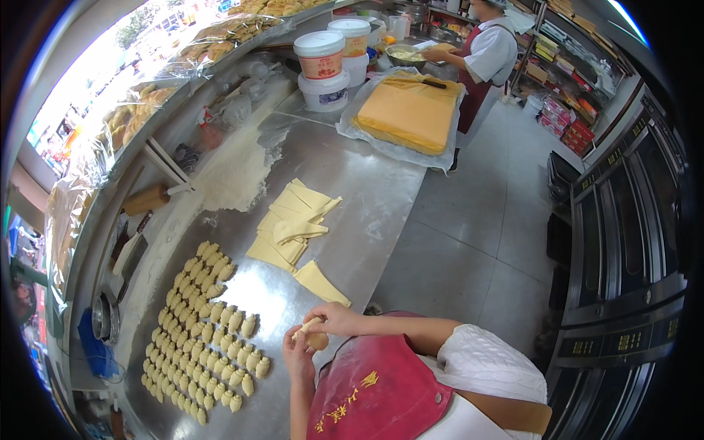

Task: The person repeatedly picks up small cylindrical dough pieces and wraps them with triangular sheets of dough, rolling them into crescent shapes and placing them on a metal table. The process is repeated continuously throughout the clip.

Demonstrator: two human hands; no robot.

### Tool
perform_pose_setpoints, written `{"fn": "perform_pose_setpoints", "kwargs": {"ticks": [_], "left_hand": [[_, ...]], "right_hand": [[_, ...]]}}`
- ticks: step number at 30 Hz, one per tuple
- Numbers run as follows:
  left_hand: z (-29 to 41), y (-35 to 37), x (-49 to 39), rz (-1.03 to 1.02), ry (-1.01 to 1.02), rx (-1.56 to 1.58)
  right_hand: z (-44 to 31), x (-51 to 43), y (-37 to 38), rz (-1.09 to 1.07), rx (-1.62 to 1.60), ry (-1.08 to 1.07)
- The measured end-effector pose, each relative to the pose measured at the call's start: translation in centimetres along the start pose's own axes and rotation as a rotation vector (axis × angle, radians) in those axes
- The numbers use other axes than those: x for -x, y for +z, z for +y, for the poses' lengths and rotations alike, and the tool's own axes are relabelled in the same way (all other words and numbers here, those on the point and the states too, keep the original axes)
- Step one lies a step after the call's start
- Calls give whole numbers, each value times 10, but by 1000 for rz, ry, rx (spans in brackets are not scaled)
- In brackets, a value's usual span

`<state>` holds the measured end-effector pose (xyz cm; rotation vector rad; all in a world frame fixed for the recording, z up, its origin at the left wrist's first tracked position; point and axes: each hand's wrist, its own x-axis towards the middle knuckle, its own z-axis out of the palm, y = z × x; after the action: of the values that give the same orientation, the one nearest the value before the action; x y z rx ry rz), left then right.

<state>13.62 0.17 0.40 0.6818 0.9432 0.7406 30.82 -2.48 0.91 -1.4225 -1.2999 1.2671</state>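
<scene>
Both hands hold one small piece of pale dough [303, 329] in front of the red apron, by the near table edge. My left hand [298, 352] grips it from below, fingers pointing up. From the other side, my right hand [336, 320] pinches it with thumb and fingertips; the fingers partly hide its shape. A single flat dough wedge [323, 283] lies just beyond my right hand. Past that is an overlapping pile of cut dough pieces [283, 242]. Rows of small rolled dough crescents [201, 341] cover the metal table to the left of my hands.
Flour [234, 176] is spread along the metal worktable [352, 170]. A rolling pin [146, 201] lies by the shelf. A large sheet cake [410, 110] on paper and stacked tubs [322, 69] stand at the far end. There a person [484, 60] works beside a bowl [406, 55]. Ovens [621, 220] line the right.
</scene>
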Motion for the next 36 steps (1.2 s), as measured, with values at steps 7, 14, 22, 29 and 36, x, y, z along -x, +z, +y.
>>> {"fn": "perform_pose_setpoints", "kwargs": {"ticks": [7, 14, 22, 29, 36], "left_hand": [[-8, -8, -2, -36, 125, 42], [-7, -11, 1, 0, 58, -72], [-4, -8, -1, 14, 39, -123], [-7, -15, -11, -15, -7, -143], [-5, -16, -10, -69, -143, 100]], "right_hand": [[3, -6, 2, -47, -152, 144], [7, -3, 8, -47, -338, 222], [5, -3, 6, -84, -267, 154], [13, -9, 9, -18, -126, 44], [13, -11, 5, -73, 92, -149]]}}
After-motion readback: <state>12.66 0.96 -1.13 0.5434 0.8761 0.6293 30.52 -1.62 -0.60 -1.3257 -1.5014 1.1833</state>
